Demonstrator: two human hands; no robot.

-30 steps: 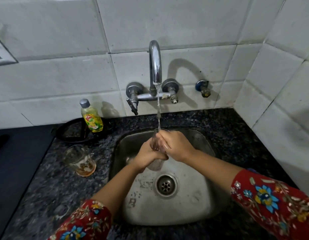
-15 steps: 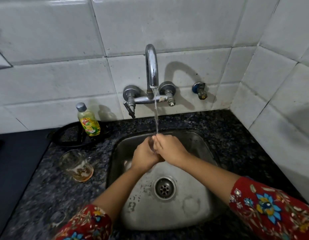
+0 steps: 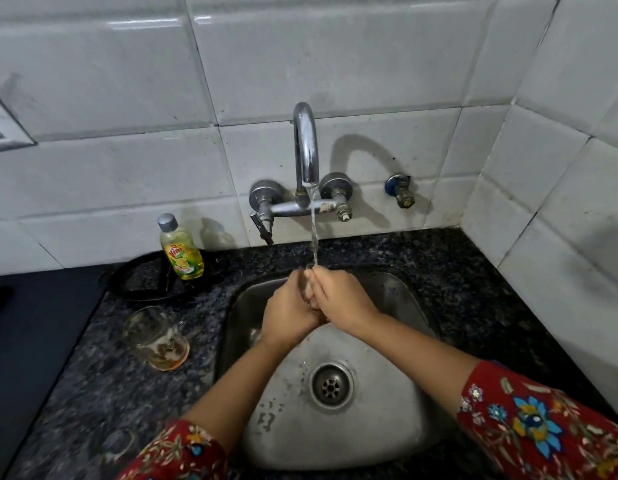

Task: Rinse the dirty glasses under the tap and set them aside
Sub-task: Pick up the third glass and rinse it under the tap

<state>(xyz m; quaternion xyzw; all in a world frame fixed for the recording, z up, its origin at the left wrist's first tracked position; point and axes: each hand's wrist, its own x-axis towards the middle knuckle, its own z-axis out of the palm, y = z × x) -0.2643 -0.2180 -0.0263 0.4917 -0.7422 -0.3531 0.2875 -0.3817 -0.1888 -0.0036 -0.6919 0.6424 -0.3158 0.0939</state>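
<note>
White glazed wall tiles [image 3: 335, 57] back a dark speckled stone bench [image 3: 93, 393] with a steel sink [image 3: 387, 427] sunk into it. Left of the joined hands and a little farther back stands a clear plastic bottle of yellow dish liquid [image 3: 181, 249] with a grey cap; its yellow-green label reads "Vim" in red, and the smaller print is too fine to read. It stands on the rim of a round black tray [image 3: 141, 282]. Above the hands, a curved chrome tap [image 3: 305, 147] drops a thin stream of water [image 3: 313, 233] onto them. The left hand [image 3: 288, 315] and right hand [image 3: 342, 299] press together over the basin, fingers curled shut around a clear glass [image 3: 306, 289] of which only a blurred sliver shows between them, so its axis and the way its mouth faces cannot be told. To the left of the grip, on the bench, a second clear drinking glass [image 3: 158, 337] stands leaning in view, mouth up, with amber dregs at its base. Red floral sleeves [image 3: 542, 427] run out of the bottom edge.
</note>
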